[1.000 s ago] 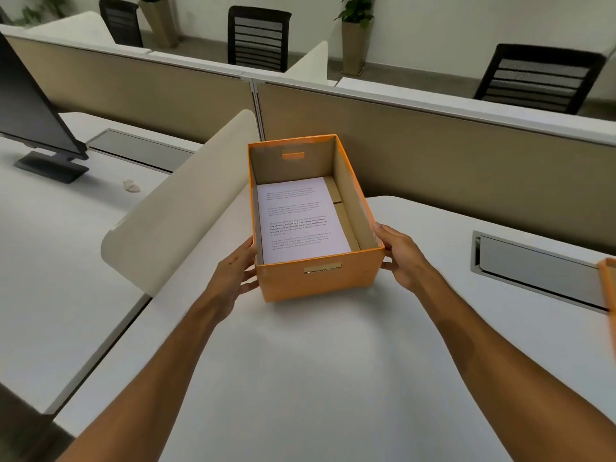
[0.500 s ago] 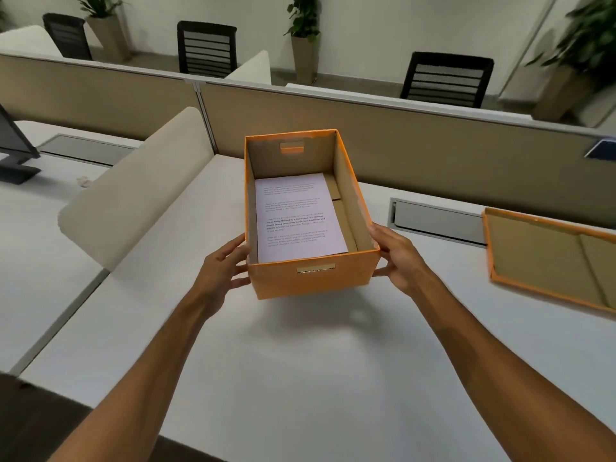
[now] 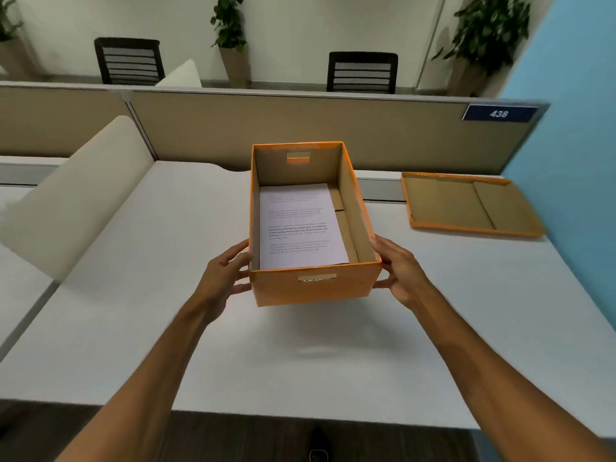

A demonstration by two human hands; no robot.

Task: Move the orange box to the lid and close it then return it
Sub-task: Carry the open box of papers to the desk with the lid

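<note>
The orange box [image 3: 313, 288] is open at the top and hangs above the white desk [image 3: 300, 361], casting a shadow below. A printed sheet of paper [image 3: 300, 225] lies flat inside it. My left hand [image 3: 223, 278] grips the box's left wall near the front corner. My right hand [image 3: 400, 268] grips its right wall at the same end. The orange lid [image 3: 466, 205] lies upside down on the desk at the far right, its brown inside facing up, apart from the box.
A beige partition [image 3: 300, 128] runs along the desk's back with a blue number plate [image 3: 499, 113]. A rounded cream divider [image 3: 83, 195] stands on the left. A blue wall [image 3: 573, 128] closes the right side. Chairs and potted plants stand beyond.
Both hands have lifted the box off the desk and carried it to the right. The lid, barely seen at the right edge a second ago, is now in full view.
</note>
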